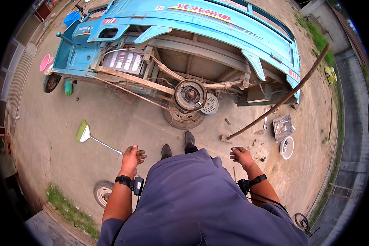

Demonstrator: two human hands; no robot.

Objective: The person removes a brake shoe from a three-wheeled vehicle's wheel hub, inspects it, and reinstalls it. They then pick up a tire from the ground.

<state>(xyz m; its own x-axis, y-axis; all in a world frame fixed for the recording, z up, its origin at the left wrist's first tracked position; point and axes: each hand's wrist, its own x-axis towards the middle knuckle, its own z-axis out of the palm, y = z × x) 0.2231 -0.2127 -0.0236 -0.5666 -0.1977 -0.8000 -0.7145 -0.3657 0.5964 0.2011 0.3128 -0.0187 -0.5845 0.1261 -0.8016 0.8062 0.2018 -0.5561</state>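
Note:
My left hand (133, 159) hangs in the air, fingers apart, with nothing in it. Just beside it in view ends the pole of a broom (103, 144) lying on the ground. My right hand (241, 156) is also raised with loosely spread fingers and holds nothing. Ahead of my feet stands a blue three-wheeled cargo vehicle (123, 24). Its near side shows a bare, rusty wheel hub (190, 95) below a leaf spring (167, 72). Beneath the hub lies a dark round part (177, 120), partly hidden, beside a perforated metal disc (210, 104).
A long rusty bar (281, 100) slants from a small block (224, 138) up past the vehicle's rear. Right of it are a tool tray (282, 130), a wrench (265, 121) and a white bucket (287, 148). A loose wheel (103, 193) lies behind left.

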